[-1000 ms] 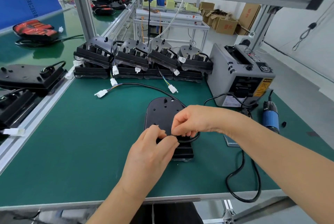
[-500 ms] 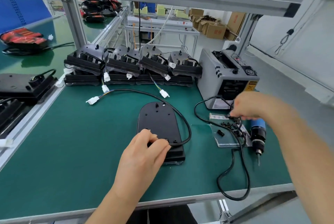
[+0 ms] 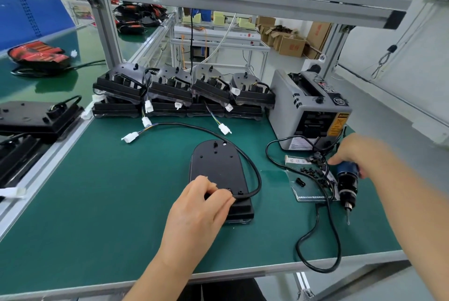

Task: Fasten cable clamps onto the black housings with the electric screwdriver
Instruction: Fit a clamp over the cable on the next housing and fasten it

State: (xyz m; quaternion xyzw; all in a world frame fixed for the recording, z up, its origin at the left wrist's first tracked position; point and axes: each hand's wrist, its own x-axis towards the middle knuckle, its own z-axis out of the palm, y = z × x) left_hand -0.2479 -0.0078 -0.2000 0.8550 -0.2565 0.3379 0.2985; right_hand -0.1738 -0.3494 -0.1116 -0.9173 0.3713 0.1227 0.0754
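Note:
A black housing (image 3: 218,169) lies flat at the middle of the green mat, its black cable (image 3: 252,167) looping round its right side to a white plug (image 3: 130,137). My left hand (image 3: 201,206) rests on the housing's near end, fingers curled and pressing at the spot where the cable enters. My right hand (image 3: 357,152) grips the blue-and-black electric screwdriver (image 3: 347,184), which points toward me with its bit just above the mat. Small black clamps and screws (image 3: 313,172) lie scattered on a plastic bag beside it.
A row of stacked black housings (image 3: 184,94) with white plugs stands at the back. A grey tape dispenser (image 3: 308,108) sits back right. The screwdriver's cord (image 3: 318,240) loops near the table's front edge. More housings (image 3: 36,116) lie on the left bench.
My right hand left the housing, reached right past the clamp pile, and took hold of the screwdriver. My left hand stayed on the housing's near end.

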